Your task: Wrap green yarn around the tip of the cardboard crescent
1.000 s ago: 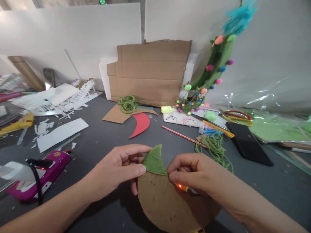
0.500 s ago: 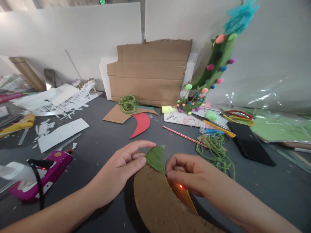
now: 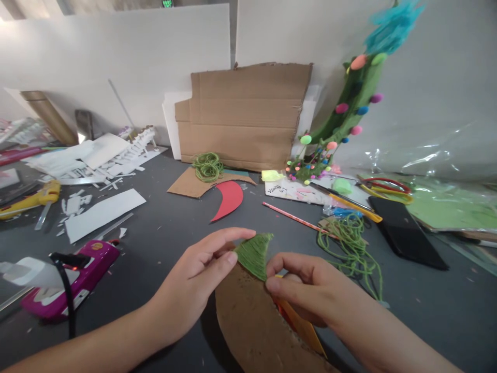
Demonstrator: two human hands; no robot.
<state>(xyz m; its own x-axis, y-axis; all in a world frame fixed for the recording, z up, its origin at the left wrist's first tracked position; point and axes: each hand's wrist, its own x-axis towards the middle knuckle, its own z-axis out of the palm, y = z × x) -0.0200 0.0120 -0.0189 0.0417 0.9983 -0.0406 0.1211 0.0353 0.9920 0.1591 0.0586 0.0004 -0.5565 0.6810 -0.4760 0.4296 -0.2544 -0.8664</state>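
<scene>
A curved cardboard piece (image 3: 252,318) stands tilted in front of me, its pointed tip covered in rows of green yarn (image 3: 253,255). My left hand (image 3: 202,269) is closed on the left side of this tip, thumb in front and index finger along the top edge. At the tip's right edge, thumb and index finger of my right hand (image 3: 298,282) pinch together where the lowest yarn row ends. Partly hidden behind the cardboard and below my right hand is a yellow-orange object (image 3: 306,331) with a reddish part; its kind is unclear.
Green yarn heaps (image 3: 347,241) lie right and on a cardboard scrap (image 3: 186,185). Around are a red paper crescent (image 3: 229,199), striped pencil (image 3: 289,215), black phone (image 3: 404,233), scissors (image 3: 388,189), purple power strip (image 3: 85,274), yellow glue gun (image 3: 42,197) and pom-pom-decorated green crescent (image 3: 357,93).
The view has shifted slightly, so most things sit a little further right. Both hands keep their hold at the green tip, which is tilted slightly differently. The red light below my right hand no longer shows.
</scene>
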